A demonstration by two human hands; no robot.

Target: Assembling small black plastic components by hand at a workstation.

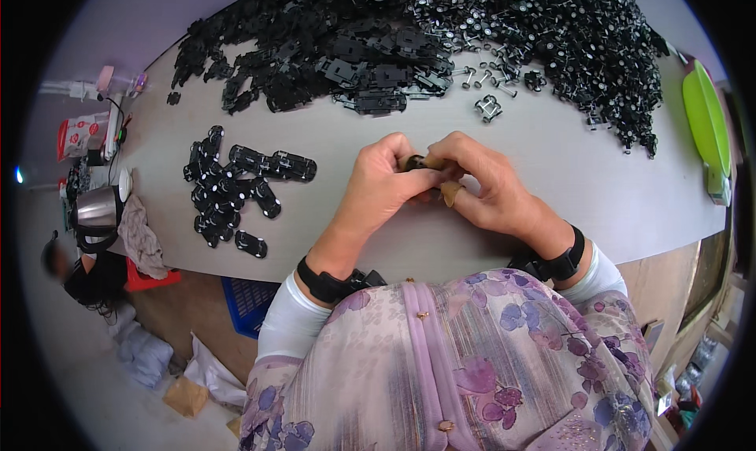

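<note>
Both my hands meet over the near middle of the table. My left hand [376, 177] is closed, thumb and fingers pinching a small black toy car chassis [415, 163], mostly hidden by the fingers. From the other side my right hand [494, 185] grips the same piece; tan covers sit on its thumb and index finger. To the left lies a loose heap of black toy car chassis with wheels [216, 187]. Beyond my hands spreads a big pile of black plastic chassis [346, 61]. A large pile of wheel-and-axle sets [551, 49] fills the far right.
A few loose axles [488, 107] lie in front of the piles. At the right edge stands a green plastic basin [703, 112]. A metal kettle [98, 208] and a crumpled cloth [142, 238] are on the left. Below the table edge sits a blue crate [248, 301]. Another person [87, 274] is far left.
</note>
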